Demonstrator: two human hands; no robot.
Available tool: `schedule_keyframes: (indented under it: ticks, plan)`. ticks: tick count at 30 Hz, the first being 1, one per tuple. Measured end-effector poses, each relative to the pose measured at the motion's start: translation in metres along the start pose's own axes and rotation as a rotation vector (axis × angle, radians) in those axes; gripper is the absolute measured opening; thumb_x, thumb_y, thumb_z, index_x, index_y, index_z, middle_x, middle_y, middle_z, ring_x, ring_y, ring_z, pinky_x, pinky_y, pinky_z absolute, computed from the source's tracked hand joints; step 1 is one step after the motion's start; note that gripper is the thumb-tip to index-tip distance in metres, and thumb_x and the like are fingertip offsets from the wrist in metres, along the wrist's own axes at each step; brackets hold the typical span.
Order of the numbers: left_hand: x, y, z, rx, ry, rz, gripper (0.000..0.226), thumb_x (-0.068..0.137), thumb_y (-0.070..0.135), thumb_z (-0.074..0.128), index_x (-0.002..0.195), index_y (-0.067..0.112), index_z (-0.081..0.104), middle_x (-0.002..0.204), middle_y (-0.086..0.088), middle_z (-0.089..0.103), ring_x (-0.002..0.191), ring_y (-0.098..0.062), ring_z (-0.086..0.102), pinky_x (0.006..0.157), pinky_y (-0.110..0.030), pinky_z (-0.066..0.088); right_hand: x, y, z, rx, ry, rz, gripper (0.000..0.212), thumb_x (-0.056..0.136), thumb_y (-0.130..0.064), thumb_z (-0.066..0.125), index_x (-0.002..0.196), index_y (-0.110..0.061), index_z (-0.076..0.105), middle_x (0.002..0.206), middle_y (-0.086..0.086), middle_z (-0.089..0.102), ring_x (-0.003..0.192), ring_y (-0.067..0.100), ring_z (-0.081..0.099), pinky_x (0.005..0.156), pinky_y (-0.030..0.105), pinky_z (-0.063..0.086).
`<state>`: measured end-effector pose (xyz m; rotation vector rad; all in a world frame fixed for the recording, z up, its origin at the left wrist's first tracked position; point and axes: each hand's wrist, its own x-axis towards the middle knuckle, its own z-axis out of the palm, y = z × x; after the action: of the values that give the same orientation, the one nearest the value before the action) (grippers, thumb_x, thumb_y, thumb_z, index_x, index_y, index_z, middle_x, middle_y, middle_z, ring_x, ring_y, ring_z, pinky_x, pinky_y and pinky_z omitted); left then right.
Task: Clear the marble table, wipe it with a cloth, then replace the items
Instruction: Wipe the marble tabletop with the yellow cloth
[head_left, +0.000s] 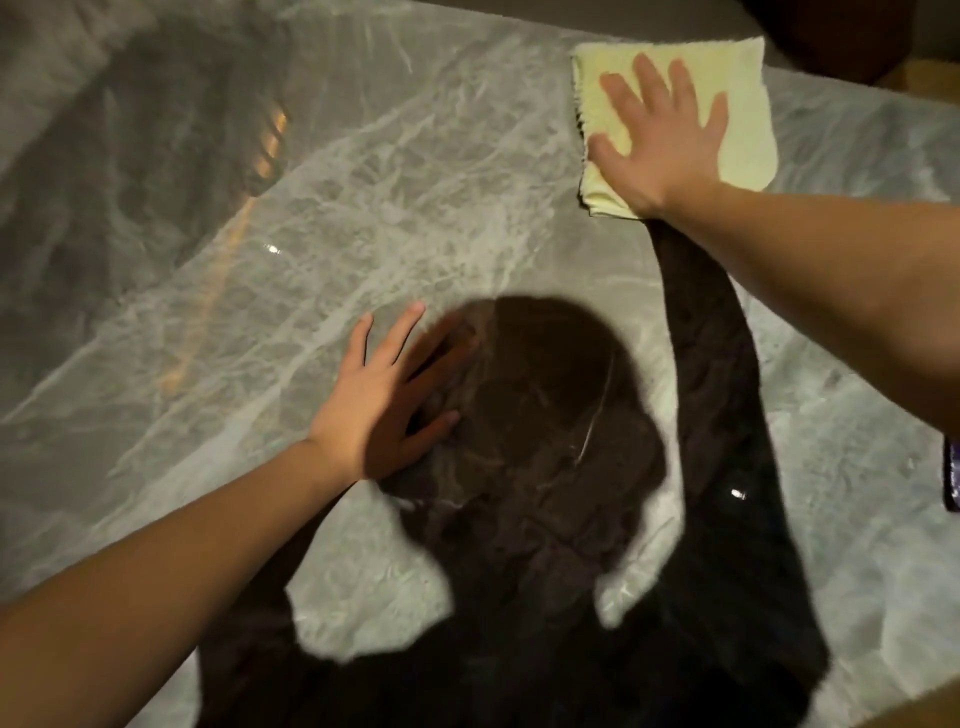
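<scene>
Head view: right hand (660, 140) flat on the yellow cloth (748, 104), fingers (647, 78) spread, cloth directly beneath them near the marble worktop's (363, 182) far edge. Left hand (379, 400) pressed palm-down on bare marble, fingers (400, 332) splayed, well apart from the cloth.

I read the worktop (395, 171) as grey marble with pale white veining. The cloth (748, 98) at its far right corner is light yellow. A dark shadow covers the worktop's near centre. Orange reflections streak its left part.
</scene>
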<state>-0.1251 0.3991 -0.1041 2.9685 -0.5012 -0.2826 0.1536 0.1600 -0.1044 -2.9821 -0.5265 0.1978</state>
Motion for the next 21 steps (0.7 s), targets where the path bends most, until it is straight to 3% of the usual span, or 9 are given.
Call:
schedule_keyframes:
  ticks: [5, 12, 18, 21]
  plan:
    - [0.002, 0.002, -0.001, -0.017, 0.008, -0.020, 0.065, 0.089, 0.056, 0.033, 0.148, 0.032, 0.022, 0.160, 0.006, 0.011, 0.147, -0.025, 0.006, 0.114, -0.059, 0.008, -0.055, -0.002, 0.002, -0.050, -0.055, -0.082, 0.069, 0.087, -0.062, 0.023, 0.152, -0.039, 0.014, 0.164, -0.003, 0.004, 0.150, 0.028, -0.002, 0.114, 0.065, 0.002]
    - [-0.002, 0.004, 0.006, 0.062, -0.001, -0.003, 0.066, 0.090, 0.058, 0.021, 0.149, 0.031, 0.015, 0.159, 0.001, 0.014, 0.146, -0.030, 0.009, 0.111, -0.061, 0.008, -0.229, -0.021, 0.028, -0.059, -0.061, -0.206, 0.068, 0.086, -0.061, 0.031, 0.150, -0.038, 0.027, 0.161, 0.000, 0.019, 0.148, 0.032, 0.013, 0.111, 0.063, 0.012]
    - [-0.009, 0.006, 0.007, -0.033, 0.017, -0.032, 0.068, 0.088, 0.058, 0.015, 0.150, 0.030, 0.012, 0.161, 0.000, 0.005, 0.148, -0.024, -0.002, 0.114, -0.056, -0.003, -0.394, -0.071, 0.049, -0.064, -0.073, -0.154, 0.069, 0.084, -0.053, 0.035, 0.151, -0.037, 0.024, 0.162, 0.000, 0.014, 0.148, 0.035, 0.009, 0.111, 0.064, 0.013]
    - [-0.026, 0.006, 0.006, -0.048, 0.027, 0.053, 0.068, 0.087, 0.056, 0.018, 0.150, 0.029, 0.015, 0.160, 0.000, 0.007, 0.148, -0.022, 0.001, 0.114, -0.056, -0.003, -0.459, -0.110, 0.056, -0.005, -0.107, -0.119, 0.073, 0.080, -0.056, 0.039, 0.149, -0.034, 0.028, 0.161, 0.001, 0.017, 0.147, 0.038, 0.010, 0.107, 0.067, 0.019]
